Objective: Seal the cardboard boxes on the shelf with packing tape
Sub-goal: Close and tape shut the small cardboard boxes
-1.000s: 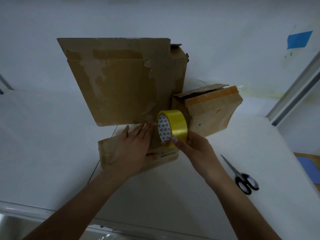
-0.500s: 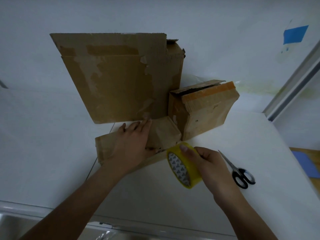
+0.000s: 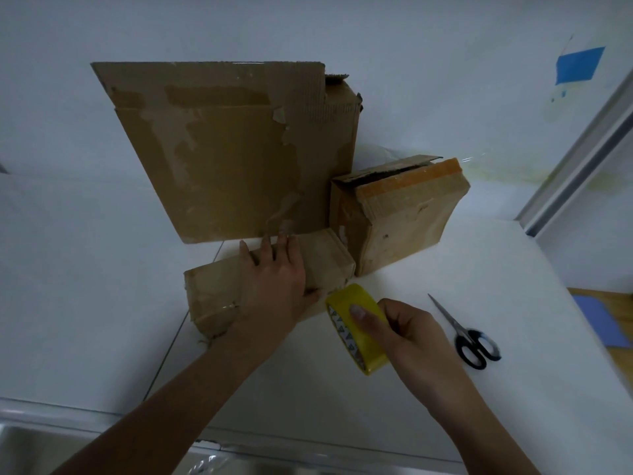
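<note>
The fingers (image 3: 283,246) of the left hand (image 3: 274,282) lie straight and flat on the top of the small cardboard box (image 3: 325,260), with the tips at its far edge and the thumb at its near edge. The palm covers the middle of this box. The fingers of the right hand (image 3: 414,334) are curled around a yellow roll of packing tape (image 3: 358,332), and the thumb presses on the outer yellow face. The roll is held tilted above the white bench (image 3: 479,406), just beside the near right corner of the small box and close to the left thumb. If a strip of tape runs from the roll to the box, I cannot tell.

The small box lies low on the bench, in front of the two other boxes. Behind it stands the large cardboard box (image 3: 222,159) against the white wall, its brown face torn and marked with old tape. To the right of it, touching its side, stands the medium box (image 3: 404,217) with an orange band along the top edge and one flap a little open.

A pair of scissors (image 3: 471,339) with black handles lies closed on the bench, to the right of the right hand and apart from it. A blue patch (image 3: 579,65) is on the wall at the upper right.
</note>
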